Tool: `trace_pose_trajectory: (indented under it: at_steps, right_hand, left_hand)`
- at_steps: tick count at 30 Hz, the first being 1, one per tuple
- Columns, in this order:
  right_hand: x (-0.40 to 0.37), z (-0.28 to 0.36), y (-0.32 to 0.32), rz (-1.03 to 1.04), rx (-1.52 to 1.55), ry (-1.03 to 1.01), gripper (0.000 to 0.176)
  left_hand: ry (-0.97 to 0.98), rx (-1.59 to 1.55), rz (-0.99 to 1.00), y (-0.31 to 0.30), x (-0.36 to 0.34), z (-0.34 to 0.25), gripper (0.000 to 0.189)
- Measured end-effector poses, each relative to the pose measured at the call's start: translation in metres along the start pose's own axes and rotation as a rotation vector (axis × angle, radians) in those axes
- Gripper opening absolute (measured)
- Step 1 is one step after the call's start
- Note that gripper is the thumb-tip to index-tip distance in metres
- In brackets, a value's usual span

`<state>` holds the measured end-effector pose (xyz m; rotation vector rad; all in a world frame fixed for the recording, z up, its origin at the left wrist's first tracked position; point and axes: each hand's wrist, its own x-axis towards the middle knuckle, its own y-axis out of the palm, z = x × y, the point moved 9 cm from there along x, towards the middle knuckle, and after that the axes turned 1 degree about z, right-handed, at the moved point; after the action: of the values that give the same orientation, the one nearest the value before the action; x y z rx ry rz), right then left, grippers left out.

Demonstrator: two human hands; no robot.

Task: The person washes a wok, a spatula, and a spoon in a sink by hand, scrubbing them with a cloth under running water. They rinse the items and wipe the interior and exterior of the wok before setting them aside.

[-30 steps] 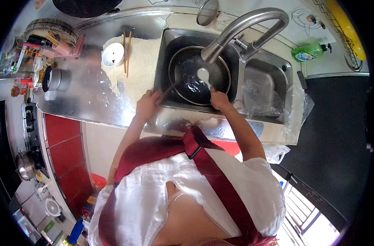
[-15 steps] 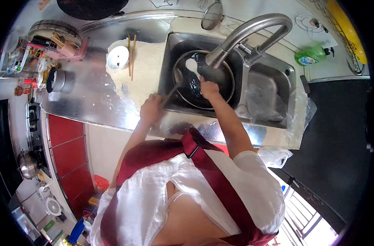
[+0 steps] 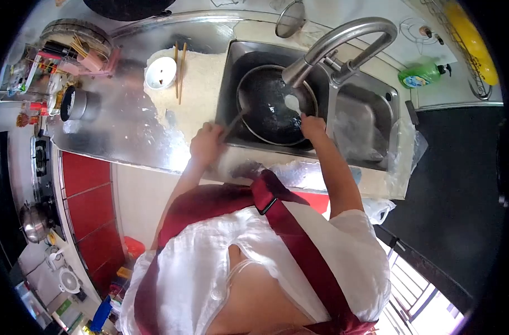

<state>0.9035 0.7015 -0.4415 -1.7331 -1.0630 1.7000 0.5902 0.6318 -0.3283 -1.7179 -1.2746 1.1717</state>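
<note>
A dark round wok (image 3: 271, 125) sits in the left sink basin (image 3: 225, 78), with some wet, shiny patches inside it. My right hand (image 3: 313, 128) is closed round the handle of a white spoon (image 3: 292, 103), whose head is over the wok's right half. At the basin's front left corner, my left hand (image 3: 206, 144) grips the handle of a metal ladle (image 3: 233, 124). The handle slants across the wok's left rim, and the ladle's head is blurred there. Above the wok hangs the spout of a steel faucet (image 3: 371, 25).
Left of the sink, a white bowl (image 3: 160, 73) and a pair of chopsticks (image 3: 180, 72) lie on the counter. The right basin (image 3: 366, 106) holds clear plastic. A green soap bottle (image 3: 422, 76) stands at the right, and a small metal pot (image 3: 75, 104) at far left.
My right hand has swept the white spoon rightward and a little down across the wok. The left hand stays near the same spot, and the ladle's head has become harder to see.
</note>
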Motion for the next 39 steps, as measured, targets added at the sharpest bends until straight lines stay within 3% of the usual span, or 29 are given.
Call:
trace_pose_trajectory:
  at_steps: [4,10,12,19,27,29,33,36,39]
  right_hand:
    - [-0.033,-0.005,0.011,0.055,-0.004,-0.031,0.032]
    - [-0.062,0.023,0.017,0.182,0.010,-0.168,0.042]
    - [-0.068,0.046,0.010,0.217,0.229,-0.228,0.046]
    - [-0.026,0.082,0.000,0.040,0.389,-0.227,0.045]
    - [0.037,0.052,-0.009,-0.036,0.254,0.010,0.040]
    - [0.085,0.021,0.037,0.003,0.234,0.157,0.039]
    - [0.024,0.000,0.008,-0.061,0.159,0.096,0.037]
    - [-0.011,-0.005,0.009,0.056,0.128,0.142,0.036]
    - [-0.034,0.006,0.020,0.156,0.002,-0.013,0.035]
  left_hand:
    - [-0.013,0.026,0.027,0.001,-0.001,-0.001,0.048]
    - [0.009,0.054,0.051,0.006,-0.001,0.000,0.048]
    - [0.009,0.056,0.058,0.007,-0.001,-0.001,0.048]
    - [-0.052,0.049,0.090,0.008,0.000,0.000,0.054]
    - [-0.047,0.074,0.116,0.013,0.001,0.005,0.054]
    - [-0.049,0.066,0.107,0.013,0.000,0.004,0.053]
    - [0.010,0.068,0.061,0.012,-0.002,0.003,0.051]
    - [0.001,0.070,0.096,0.012,-0.003,0.002,0.052]
    - [0.021,0.066,0.100,0.012,-0.002,0.000,0.052]
